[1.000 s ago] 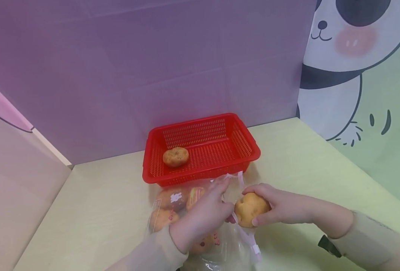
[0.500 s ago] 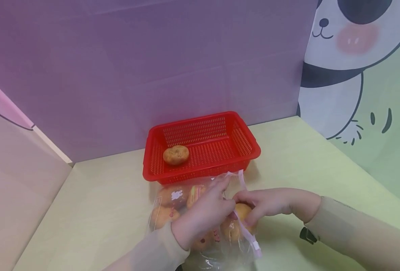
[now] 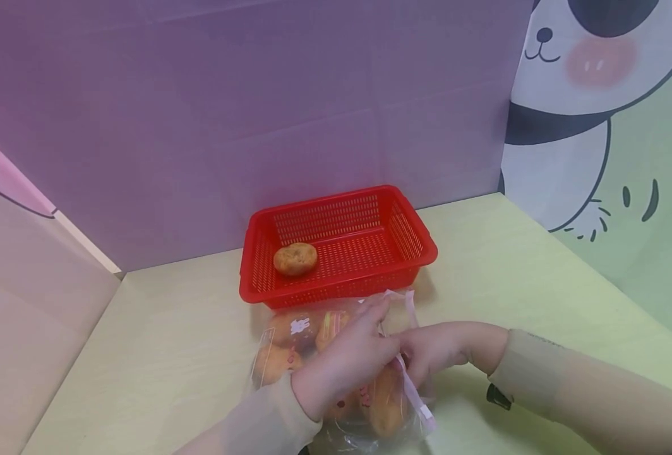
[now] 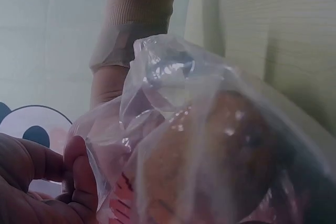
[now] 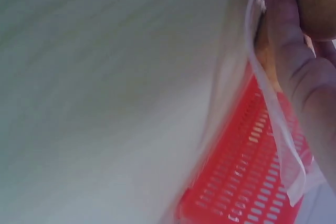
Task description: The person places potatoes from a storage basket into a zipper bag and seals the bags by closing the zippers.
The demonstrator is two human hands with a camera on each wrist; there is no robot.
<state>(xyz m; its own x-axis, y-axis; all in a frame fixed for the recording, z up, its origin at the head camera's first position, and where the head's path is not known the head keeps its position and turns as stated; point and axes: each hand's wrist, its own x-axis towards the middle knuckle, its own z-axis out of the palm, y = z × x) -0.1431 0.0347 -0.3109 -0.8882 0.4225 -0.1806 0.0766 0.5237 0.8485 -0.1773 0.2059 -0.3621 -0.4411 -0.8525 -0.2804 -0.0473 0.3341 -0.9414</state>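
A clear plastic zip bag (image 3: 350,436) with printed figures lies on the table, several potatoes inside it. My left hand (image 3: 350,354) pinches the bag's edge near its pink-lined mouth; in the left wrist view the left hand (image 4: 42,182) has curled fingers at the film. Reaching into the mouth, my right hand (image 3: 435,347) holds a potato (image 3: 387,404) seen through the film. The thumb of the right hand (image 5: 299,56) lies against that potato (image 5: 315,3) in the right wrist view; the far fingertips are mostly hidden.
Behind the bag stands a red perforated basket (image 3: 338,278) with one potato (image 3: 295,259) at its left end. A purple wall panel (image 3: 256,126) rises behind the pale table (image 3: 160,354).
My right hand has moved left and down, carrying the potato from outside the bag in through its mouth. The left hand stays at the bag's edge, nearly still.
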